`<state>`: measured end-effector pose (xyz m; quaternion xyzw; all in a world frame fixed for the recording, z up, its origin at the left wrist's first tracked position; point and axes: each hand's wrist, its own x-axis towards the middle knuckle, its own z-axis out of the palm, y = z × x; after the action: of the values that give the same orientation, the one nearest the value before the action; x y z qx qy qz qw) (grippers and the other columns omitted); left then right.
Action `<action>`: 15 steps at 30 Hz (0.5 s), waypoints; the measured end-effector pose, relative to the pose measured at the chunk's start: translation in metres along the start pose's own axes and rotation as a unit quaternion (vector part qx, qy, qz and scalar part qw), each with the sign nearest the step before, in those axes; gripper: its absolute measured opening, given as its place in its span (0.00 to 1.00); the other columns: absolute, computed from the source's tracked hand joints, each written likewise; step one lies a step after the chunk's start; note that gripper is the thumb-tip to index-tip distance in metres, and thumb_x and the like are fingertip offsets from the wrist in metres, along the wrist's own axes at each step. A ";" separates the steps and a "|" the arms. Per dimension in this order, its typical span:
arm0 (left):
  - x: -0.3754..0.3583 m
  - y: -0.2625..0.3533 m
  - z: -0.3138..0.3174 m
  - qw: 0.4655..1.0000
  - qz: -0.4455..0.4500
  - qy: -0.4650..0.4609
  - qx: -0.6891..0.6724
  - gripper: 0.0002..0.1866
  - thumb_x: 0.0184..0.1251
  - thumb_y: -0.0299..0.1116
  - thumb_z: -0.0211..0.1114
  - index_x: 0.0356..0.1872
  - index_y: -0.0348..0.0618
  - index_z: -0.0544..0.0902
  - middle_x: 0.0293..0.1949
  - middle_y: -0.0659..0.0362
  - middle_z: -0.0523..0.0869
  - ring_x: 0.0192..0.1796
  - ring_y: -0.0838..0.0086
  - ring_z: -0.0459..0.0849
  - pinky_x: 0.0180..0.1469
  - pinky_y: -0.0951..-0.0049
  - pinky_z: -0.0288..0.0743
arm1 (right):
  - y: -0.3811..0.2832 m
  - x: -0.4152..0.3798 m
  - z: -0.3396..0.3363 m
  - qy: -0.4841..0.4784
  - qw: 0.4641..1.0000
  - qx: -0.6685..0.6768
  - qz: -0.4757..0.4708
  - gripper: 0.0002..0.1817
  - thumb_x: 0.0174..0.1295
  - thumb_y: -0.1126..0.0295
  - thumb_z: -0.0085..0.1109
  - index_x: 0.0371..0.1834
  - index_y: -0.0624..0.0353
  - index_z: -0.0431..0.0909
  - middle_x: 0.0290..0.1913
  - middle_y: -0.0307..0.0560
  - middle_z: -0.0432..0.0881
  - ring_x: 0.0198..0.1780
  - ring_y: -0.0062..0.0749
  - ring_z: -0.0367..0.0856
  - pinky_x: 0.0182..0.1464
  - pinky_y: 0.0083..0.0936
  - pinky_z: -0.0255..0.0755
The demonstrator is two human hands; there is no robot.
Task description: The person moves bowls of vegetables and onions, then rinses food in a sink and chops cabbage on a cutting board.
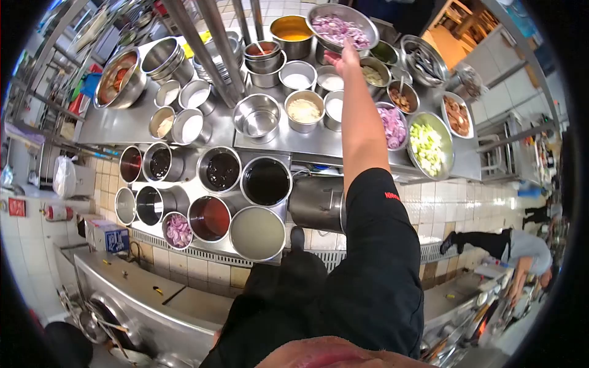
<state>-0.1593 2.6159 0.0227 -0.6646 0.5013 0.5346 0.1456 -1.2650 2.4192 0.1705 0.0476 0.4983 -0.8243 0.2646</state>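
Note:
My right hand point(345, 56) reaches across the steel table to the near rim of a steel bowl point(328, 43) of sliced red onion point(340, 29). The fingers are at the rim and the thumb points left; the bowl's underside is hidden. Around the hand stand a pot of yellow-orange liquid point(291, 35), a pan of pale chopped food point(372, 75) and a pan of white contents point(298, 76). My left hand is out of sight; only a sliver of skin shows beside my dark clothing at the bottom.
Chopped pale-green vegetables fill a bowl point(427, 149) at the table's right, beside a container of purple onion point(391, 126). Several pots of liquid, such as a black one point(267, 181), stand low before me. A tall steel pot point(316, 203) adjoins them. Another person point(527, 251) bends over a cooking line at right.

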 end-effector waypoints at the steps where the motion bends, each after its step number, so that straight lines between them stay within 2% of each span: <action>1: -0.010 -0.005 0.009 1.000 -0.011 0.005 0.018 0.15 0.71 0.32 0.65 0.54 0.35 0.83 0.44 0.54 0.89 0.40 0.71 0.86 0.40 0.72 0.78 | -0.002 0.003 0.001 -0.007 1.000 -0.022 -0.005 0.20 0.76 0.62 0.44 0.67 0.57 0.65 0.49 0.60 0.82 0.37 0.52 0.86 0.40 0.50 0.84; 3: -0.026 -0.012 0.023 0.999 -0.025 0.012 0.033 0.16 0.71 0.32 0.65 0.54 0.35 0.83 0.43 0.54 0.89 0.40 0.71 0.86 0.40 0.72 0.78 | -0.005 0.009 0.004 0.007 0.998 -0.034 -0.049 0.19 0.74 0.71 0.41 0.66 0.59 0.66 0.49 0.60 0.82 0.37 0.52 0.86 0.40 0.51 0.85; 6: -0.036 -0.017 0.036 0.999 -0.028 0.018 0.038 0.16 0.70 0.33 0.65 0.53 0.34 0.83 0.41 0.54 0.89 0.39 0.71 0.86 0.39 0.72 0.78 | -0.024 0.031 -0.003 0.054 0.998 0.016 -0.004 0.20 0.73 0.77 0.38 0.66 0.62 0.66 0.52 0.62 0.81 0.41 0.56 0.87 0.42 0.54 0.86; 9: -0.029 -0.012 0.038 0.999 -0.007 0.027 0.032 0.16 0.70 0.33 0.66 0.53 0.34 0.83 0.40 0.55 0.88 0.39 0.71 0.85 0.39 0.72 0.77 | -0.039 0.016 -0.015 0.075 0.996 -0.010 -0.047 0.21 0.71 0.79 0.37 0.67 0.63 0.65 0.54 0.64 0.79 0.43 0.58 0.86 0.43 0.56 0.87; 11: -0.023 -0.002 0.036 0.999 0.021 0.039 0.026 0.16 0.70 0.33 0.66 0.53 0.34 0.83 0.39 0.55 0.88 0.38 0.71 0.85 0.39 0.72 0.77 | -0.055 -0.009 -0.021 0.020 0.996 0.033 -0.080 0.22 0.70 0.80 0.38 0.68 0.66 0.62 0.57 0.65 0.76 0.48 0.61 0.84 0.47 0.57 0.86; 13: -0.019 0.012 0.036 0.998 0.035 0.045 0.009 0.15 0.69 0.33 0.66 0.52 0.34 0.83 0.37 0.56 0.88 0.37 0.72 0.84 0.38 0.73 0.76 | -0.076 -0.024 -0.034 -0.016 0.995 0.006 -0.100 0.22 0.68 0.81 0.39 0.66 0.66 0.62 0.55 0.65 0.76 0.48 0.60 0.84 0.51 0.55 0.85; 14: -0.023 0.032 0.035 0.998 0.035 0.046 -0.016 0.15 0.69 0.33 0.67 0.51 0.35 0.84 0.35 0.58 0.87 0.35 0.73 0.83 0.37 0.73 0.76 | -0.089 -0.043 -0.034 0.002 0.996 0.027 -0.087 0.20 0.68 0.81 0.39 0.63 0.66 0.64 0.54 0.65 0.76 0.48 0.59 0.84 0.53 0.52 0.85; 15: -0.039 0.075 0.036 0.997 0.040 0.045 -0.040 0.15 0.69 0.33 0.67 0.51 0.35 0.84 0.33 0.59 0.86 0.34 0.73 0.83 0.36 0.73 0.75 | -0.095 -0.045 -0.049 -0.046 0.992 0.021 -0.114 0.18 0.68 0.80 0.40 0.60 0.66 0.65 0.54 0.62 0.77 0.49 0.57 0.84 0.53 0.51 0.85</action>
<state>-0.2382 2.6277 0.0677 -0.6728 0.5115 0.5292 0.0752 -1.2815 2.5124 0.2375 -0.0419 0.4701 -0.8608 0.1902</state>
